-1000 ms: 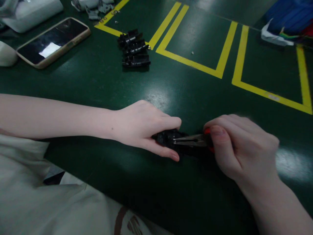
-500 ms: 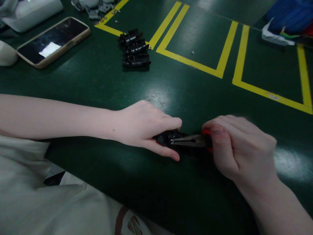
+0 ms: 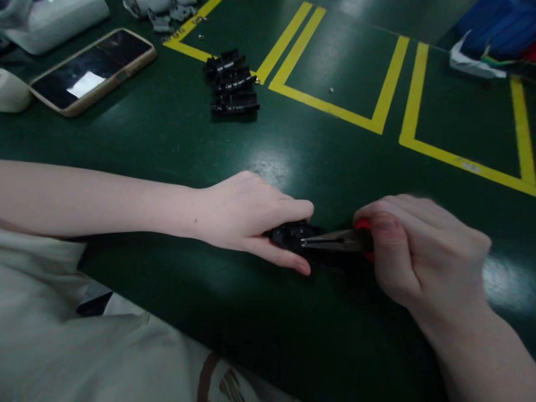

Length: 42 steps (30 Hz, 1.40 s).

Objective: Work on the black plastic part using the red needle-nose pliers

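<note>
My left hand [image 3: 259, 220] grips a black plastic part [image 3: 287, 235] against the green tabletop, thumb on the near side and fingers on the far side. Much of that part is hidden under the palm. In my right hand [image 3: 422, 251] is a pair of needle-nose pliers [image 3: 335, 240] with red handles, my fingers closed round the grips. The plier tips point left and reach the black part between my left thumb and forefinger. Whether the jaws pinch something there is too small to tell.
Several similar black parts [image 3: 234, 104] lie in a row beyond my left hand. A phone [image 3: 96, 70] rests at the far left near a white object [image 3: 12, 92]. Grey pieces [image 3: 167, 17] sit at the back, and a blue bundle [image 3: 494, 28] is at the far right.
My right hand and the pliers have shifted slightly to the right, the tips still over the black part. My left hand keeps its hold, nearly unmoved.
</note>
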{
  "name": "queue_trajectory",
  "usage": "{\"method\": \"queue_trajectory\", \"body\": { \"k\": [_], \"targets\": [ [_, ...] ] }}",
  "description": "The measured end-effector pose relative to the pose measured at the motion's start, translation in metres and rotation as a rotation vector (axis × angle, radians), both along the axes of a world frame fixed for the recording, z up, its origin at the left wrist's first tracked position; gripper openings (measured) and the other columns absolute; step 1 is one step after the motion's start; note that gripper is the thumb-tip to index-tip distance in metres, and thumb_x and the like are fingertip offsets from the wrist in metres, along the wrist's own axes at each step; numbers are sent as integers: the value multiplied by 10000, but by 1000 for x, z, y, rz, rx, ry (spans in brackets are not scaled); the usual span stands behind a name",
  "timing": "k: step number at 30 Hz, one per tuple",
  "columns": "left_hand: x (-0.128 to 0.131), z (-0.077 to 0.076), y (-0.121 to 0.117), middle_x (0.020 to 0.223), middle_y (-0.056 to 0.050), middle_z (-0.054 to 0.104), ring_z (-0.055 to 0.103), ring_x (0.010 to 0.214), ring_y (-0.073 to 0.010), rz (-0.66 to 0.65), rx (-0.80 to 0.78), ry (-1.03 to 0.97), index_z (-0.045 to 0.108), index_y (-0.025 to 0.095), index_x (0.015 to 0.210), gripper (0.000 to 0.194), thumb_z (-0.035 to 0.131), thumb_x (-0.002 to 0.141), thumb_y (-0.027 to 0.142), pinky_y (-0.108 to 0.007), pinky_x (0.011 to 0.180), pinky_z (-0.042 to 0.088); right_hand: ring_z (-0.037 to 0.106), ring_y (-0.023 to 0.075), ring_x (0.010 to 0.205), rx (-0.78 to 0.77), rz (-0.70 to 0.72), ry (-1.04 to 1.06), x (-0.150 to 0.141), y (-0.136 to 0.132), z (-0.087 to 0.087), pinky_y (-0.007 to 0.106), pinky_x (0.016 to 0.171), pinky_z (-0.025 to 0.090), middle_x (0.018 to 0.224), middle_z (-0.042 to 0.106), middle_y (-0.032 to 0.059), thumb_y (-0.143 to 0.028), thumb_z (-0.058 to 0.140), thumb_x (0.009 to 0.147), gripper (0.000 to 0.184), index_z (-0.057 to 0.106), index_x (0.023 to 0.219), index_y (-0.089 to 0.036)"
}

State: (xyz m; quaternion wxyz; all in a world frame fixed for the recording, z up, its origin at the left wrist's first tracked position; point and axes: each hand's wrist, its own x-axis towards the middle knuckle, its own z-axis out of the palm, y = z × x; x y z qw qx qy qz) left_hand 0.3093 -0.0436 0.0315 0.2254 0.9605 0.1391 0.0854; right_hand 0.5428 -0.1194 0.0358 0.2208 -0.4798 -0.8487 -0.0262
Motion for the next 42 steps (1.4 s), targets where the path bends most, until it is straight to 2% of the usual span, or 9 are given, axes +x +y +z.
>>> {"method": "queue_trajectory", "body": {
  "k": [9,13,19,30,37,42],
  "targets": [
    [1,-2,0,679,43,586,573,577,-131,-7,36,4,503,177,837,441,616,874,602,-249,497,277,563,160,612,-57,-27,5,-5,-1,-1,329,565,392,663,599,30,-200,373,968,287,546,741,-215],
    [1,-2,0,687,39,599,573,578,-129,-4,55,7,503,178,837,449,617,868,611,-247,505,285,555,153,598,-36,-7,7,-6,1,-1,318,547,395,661,603,34,-209,376,968,288,552,739,-199],
    [0,0,3,677,40,586,567,572,-123,-22,-25,5,506,179,840,426,586,897,594,-245,494,279,548,146,587,-17,0,16,-1,1,0,304,553,395,647,585,22,-199,385,962,281,553,735,-200],
    [-1,1,3,686,33,596,583,597,-132,-21,-31,18,529,174,855,433,597,886,600,-247,511,274,558,137,593,19,36,12,0,2,0,285,552,400,644,600,37,-190,395,956,306,584,717,-161],
    [0,3,0,664,47,575,554,576,-119,21,-33,17,520,178,820,420,641,865,578,-244,514,280,556,135,586,45,17,34,-1,2,-4,278,532,402,643,607,36,-214,403,962,314,581,708,-163],
    [-1,3,1,664,49,572,568,582,-117,0,-63,23,517,179,833,419,630,871,581,-242,520,293,558,130,575,47,3,52,1,3,-4,271,519,408,631,604,30,-224,393,965,315,569,709,-171]
  ]
}}
